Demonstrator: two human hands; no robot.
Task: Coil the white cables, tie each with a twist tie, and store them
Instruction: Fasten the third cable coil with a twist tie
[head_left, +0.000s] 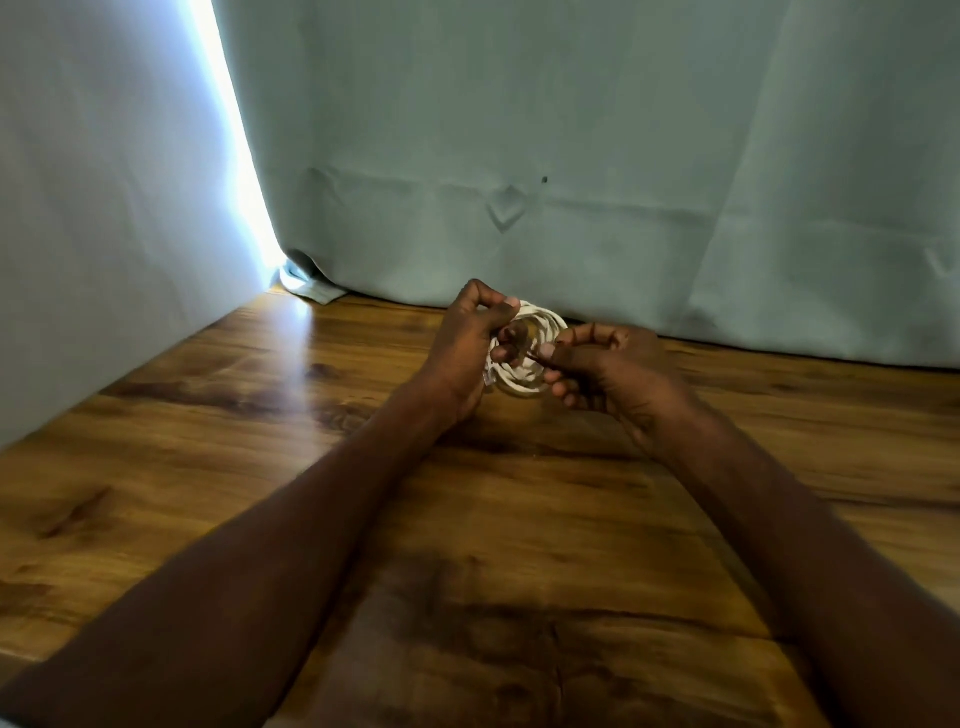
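A white cable (525, 376) wound into a small round coil is held upright above the wooden table (260, 467), near its far edge. My left hand (467, 348) grips the coil's left side, with the thumb over the top and fingers through the middle. A cable end pokes out below that hand. My right hand (597, 369) pinches at the coil's right side with thumb and forefinger. A thin dark strand, possibly a twist tie (535, 358), runs between the fingertips; it is too small to tell for sure.
A pale green curtain (571, 156) hangs just behind the table's far edge. A bright gap of light (234, 156) shows at its left, beside a plain wall (104, 208). Both forearms stretch across the table.
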